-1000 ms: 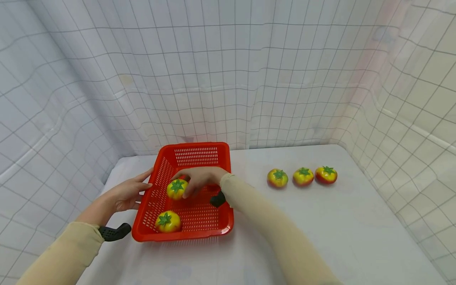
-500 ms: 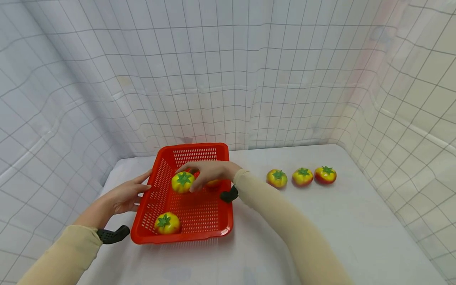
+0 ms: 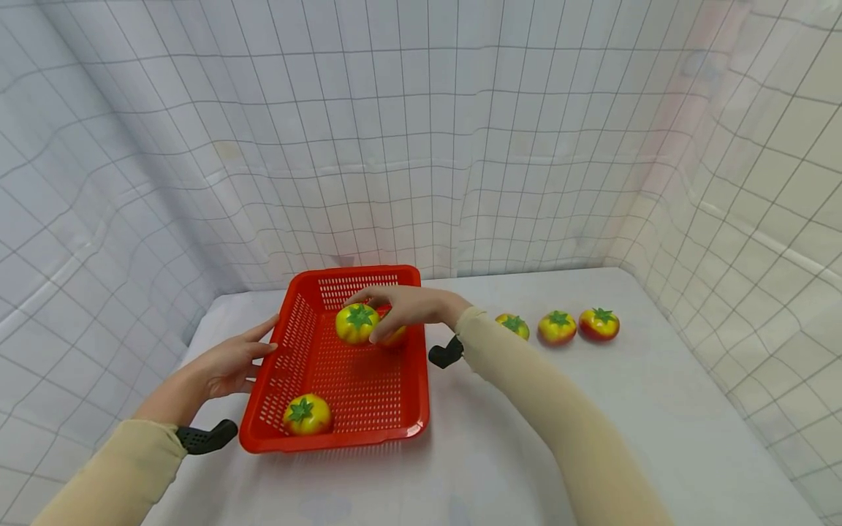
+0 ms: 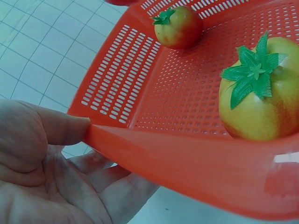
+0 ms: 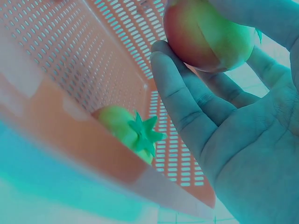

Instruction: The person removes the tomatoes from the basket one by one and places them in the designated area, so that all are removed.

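Observation:
My right hand (image 3: 411, 305) holds a yellow-red tomato (image 3: 357, 324) with a green star-shaped leaf top, over the back part of a red perforated basket (image 3: 335, 438). In the right wrist view, the fingers (image 5: 175, 88) curl around this tomato (image 5: 205, 35). My left hand (image 3: 230, 363) pinches the basket's left rim; the left wrist view shows its thumb (image 4: 65, 128) on top and fingers beneath. One tomato (image 3: 307, 414) lies in the near left corner of the basket. Another tomato (image 3: 395, 337) sits at the right side, partly hidden by my right hand.
Three more tomatoes stand in a row on the white table (image 3: 526, 446) right of the basket: a left one (image 3: 516, 324) partly behind my right sleeve, a middle one (image 3: 557, 328) and a right one (image 3: 599, 324). A white grid-patterned curtain (image 3: 447, 146) surrounds the table.
My right hand has moved up and to the right with the tomato, from mid-basket toward its back right. My left hand keeps its hold on the rim.

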The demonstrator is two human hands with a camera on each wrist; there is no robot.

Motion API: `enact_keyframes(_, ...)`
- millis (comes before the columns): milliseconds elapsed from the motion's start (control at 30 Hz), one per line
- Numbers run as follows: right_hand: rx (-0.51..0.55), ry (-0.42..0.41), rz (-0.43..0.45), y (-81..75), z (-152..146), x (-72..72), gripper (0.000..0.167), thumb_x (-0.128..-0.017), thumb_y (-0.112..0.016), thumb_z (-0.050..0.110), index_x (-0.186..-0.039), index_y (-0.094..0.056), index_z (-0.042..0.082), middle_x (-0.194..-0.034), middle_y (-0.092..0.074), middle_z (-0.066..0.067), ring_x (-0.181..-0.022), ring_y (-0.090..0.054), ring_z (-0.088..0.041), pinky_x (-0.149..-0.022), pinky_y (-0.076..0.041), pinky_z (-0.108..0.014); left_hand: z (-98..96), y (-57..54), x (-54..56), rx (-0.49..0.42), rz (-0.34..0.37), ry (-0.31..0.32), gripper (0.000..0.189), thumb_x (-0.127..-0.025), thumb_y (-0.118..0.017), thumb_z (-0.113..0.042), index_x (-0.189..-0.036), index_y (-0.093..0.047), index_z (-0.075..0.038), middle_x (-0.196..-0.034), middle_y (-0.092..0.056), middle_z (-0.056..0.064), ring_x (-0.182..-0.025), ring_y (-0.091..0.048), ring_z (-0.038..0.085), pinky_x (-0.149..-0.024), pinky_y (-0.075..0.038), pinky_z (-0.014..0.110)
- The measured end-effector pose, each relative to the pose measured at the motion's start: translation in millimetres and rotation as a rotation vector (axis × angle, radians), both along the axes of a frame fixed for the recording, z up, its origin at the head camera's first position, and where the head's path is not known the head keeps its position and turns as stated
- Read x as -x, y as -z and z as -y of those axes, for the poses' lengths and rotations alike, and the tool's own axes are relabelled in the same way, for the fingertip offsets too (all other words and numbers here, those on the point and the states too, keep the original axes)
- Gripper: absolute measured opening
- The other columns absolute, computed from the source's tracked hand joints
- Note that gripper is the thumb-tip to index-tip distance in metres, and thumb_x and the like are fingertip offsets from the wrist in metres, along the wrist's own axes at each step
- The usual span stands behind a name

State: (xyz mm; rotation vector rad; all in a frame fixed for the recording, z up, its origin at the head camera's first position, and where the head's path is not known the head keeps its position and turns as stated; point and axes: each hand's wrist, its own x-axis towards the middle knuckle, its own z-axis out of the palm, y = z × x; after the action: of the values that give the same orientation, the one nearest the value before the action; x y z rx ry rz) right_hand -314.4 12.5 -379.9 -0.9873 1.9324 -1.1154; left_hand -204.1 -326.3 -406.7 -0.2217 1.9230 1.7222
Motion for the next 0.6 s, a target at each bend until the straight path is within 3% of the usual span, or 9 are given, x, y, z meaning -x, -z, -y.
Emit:
enact_keyframes(200,0.004,0.03,0.04,-7.4,-14,-1.7,0.065,-0.082,-0.083,0.019,-0.139,-0.057,0.035,-0.135,-0.052,-0.002,-0.126,-0.048,-0.022,-0.098,-0.054,-0.047,-0.4,0.2,-1.9,-0.005,-0.004,0.003,0.074,-0.111,-0.042,-0.022,-0.162,0.01,-0.034,-0.157,-0.029,0.032,-0.112,-0.065,0.037,-0.091,-0.055,0.057)
enact_keyframes(400,-0.006,0.071,0.02,-9.1,-37,-2.4,0.067,-0.082,-0.083,0.025,-0.141,-0.054,0.036,-0.138,-0.05,-0.001,-0.129,-0.048,-0.025,-0.095,-0.055,-0.041,0.2,2.2,-2.5,0.0,-0.018,0.005,0.074,-0.111,-0.043,-0.022,-0.163,0.009,-0.034,-0.156,-0.031,0.032,-0.112,-0.066,0.037,-0.09,-0.055,0.058)
enact_keyframes(600,0.004,0.091,-0.001,-9.2,-59,-3.9,0.069,-0.082,-0.081,0.026,-0.144,-0.052,0.036,-0.14,-0.048,-0.002,-0.128,-0.049,-0.026,-0.097,-0.053,-0.043,1.4,1.7,-1.6,0.0,-0.025,0.008,0.074,-0.111,-0.043,-0.022,-0.163,0.009,-0.034,-0.156,-0.03,0.032,-0.113,-0.065,0.037,-0.091,-0.055,0.058)
